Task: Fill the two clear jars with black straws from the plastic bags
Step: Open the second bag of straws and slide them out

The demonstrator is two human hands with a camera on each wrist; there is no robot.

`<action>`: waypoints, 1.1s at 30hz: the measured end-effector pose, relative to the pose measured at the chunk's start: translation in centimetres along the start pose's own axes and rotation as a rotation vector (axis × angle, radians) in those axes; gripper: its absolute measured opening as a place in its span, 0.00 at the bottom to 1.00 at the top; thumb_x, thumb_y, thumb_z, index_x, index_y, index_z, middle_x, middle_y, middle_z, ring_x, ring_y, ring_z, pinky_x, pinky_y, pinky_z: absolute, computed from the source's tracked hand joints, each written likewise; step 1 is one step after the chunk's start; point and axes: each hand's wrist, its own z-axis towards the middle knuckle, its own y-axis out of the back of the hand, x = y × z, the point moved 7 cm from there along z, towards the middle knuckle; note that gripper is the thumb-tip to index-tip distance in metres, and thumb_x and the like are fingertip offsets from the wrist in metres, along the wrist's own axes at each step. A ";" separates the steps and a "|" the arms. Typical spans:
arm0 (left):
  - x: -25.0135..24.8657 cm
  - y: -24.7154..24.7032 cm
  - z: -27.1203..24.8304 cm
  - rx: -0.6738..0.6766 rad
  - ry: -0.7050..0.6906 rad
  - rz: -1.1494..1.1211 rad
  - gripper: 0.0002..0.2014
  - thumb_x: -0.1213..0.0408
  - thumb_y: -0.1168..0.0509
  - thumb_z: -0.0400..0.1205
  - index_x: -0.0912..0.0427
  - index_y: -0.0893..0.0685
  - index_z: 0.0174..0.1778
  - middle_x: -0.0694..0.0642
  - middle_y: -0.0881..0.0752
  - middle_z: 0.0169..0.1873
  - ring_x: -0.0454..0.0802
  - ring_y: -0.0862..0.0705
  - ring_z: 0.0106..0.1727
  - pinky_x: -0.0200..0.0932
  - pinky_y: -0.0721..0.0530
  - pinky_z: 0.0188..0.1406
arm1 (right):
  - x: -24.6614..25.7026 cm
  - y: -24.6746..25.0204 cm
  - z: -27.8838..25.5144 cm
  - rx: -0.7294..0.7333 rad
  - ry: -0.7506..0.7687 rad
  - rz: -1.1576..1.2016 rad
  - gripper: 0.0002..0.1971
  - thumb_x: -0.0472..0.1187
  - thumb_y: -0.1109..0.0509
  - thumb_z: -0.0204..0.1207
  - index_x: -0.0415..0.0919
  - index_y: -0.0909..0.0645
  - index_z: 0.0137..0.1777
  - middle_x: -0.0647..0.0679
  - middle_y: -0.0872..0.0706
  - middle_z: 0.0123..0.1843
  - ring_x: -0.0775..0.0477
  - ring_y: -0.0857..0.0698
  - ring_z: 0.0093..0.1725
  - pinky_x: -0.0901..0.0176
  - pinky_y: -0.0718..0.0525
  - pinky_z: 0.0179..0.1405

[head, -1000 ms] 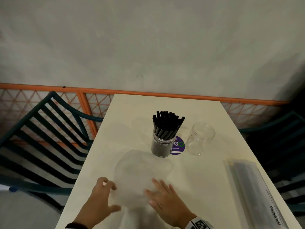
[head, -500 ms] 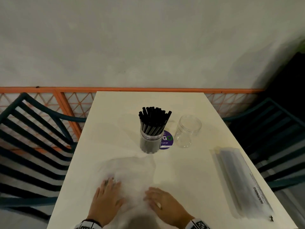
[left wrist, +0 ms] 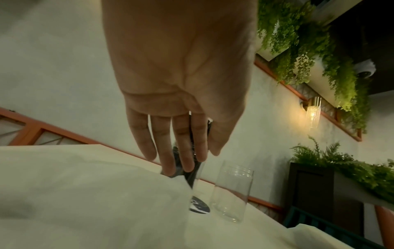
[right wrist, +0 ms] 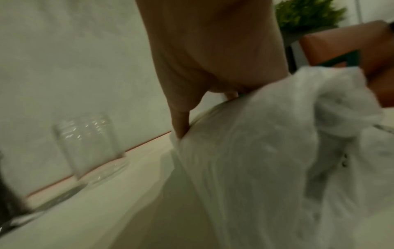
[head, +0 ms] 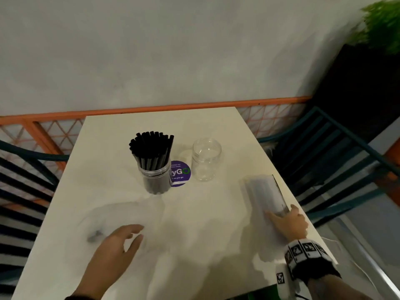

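One clear jar point(head: 154, 172) stands mid-table, packed with black straws point(head: 151, 148). To its right an empty clear jar point(head: 205, 159) stands upright; it also shows in the wrist views point(left wrist: 231, 192) point(right wrist: 89, 144). An empty, flattened plastic bag point(head: 121, 213) lies at the front left. My left hand point(head: 127, 237) is over it with straight fingers point(left wrist: 183, 161) and holds nothing. At the table's right edge my right hand point(head: 285, 219) grips the near end of a full bag of straws point(head: 263, 193). Thumb and fingers wrap the crinkled plastic point(right wrist: 266, 160).
A round purple sticker point(head: 179, 173) lies on the table between the jars. Dark teal slatted chairs point(head: 337, 161) flank the cream table point(head: 194, 245). An orange lattice rail point(head: 54, 131) and a wall run behind. A black planter point(head: 363, 87) with greenery stands at the back right.
My right hand has left the flattened bag, moved to the table's right edge and taken hold of the full straw bag. My left hand has shifted slightly on the flattened bag.
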 end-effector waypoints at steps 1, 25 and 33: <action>-0.8 -0.9 0.3 -0.001 -0.023 -0.021 0.10 0.62 0.32 0.77 0.40 0.20 0.47 0.43 0.14 0.47 0.40 0.15 0.48 0.29 0.24 0.33 | -0.4 -0.6 0.8 0.076 -0.015 0.017 0.45 0.57 0.23 0.63 0.38 0.39 0.75 0.32 0.24 0.68 0.29 0.25 0.66 0.35 0.26 0.67; -6.3 -9.5 2.5 -0.059 0.172 -0.381 0.08 0.69 0.26 0.71 0.49 0.11 0.34 0.34 0.10 0.30 0.33 0.13 0.37 0.20 0.21 0.37 | 8.7 -4.7 -7.3 0.287 1.504 -0.367 0.39 0.54 0.25 0.59 0.51 0.35 0.72 0.49 0.22 0.60 0.52 0.33 0.60 0.53 0.20 0.61; -6.0 -6.5 2.5 -0.294 0.127 -0.380 0.11 0.70 0.29 0.73 0.47 0.14 0.32 0.41 0.12 0.27 0.34 0.16 0.33 0.20 0.23 0.34 | 10.1 -2.2 -2.0 0.266 1.235 -0.235 0.38 0.75 0.61 0.68 0.56 0.21 0.61 0.53 0.25 0.62 0.50 0.31 0.65 0.60 0.44 0.63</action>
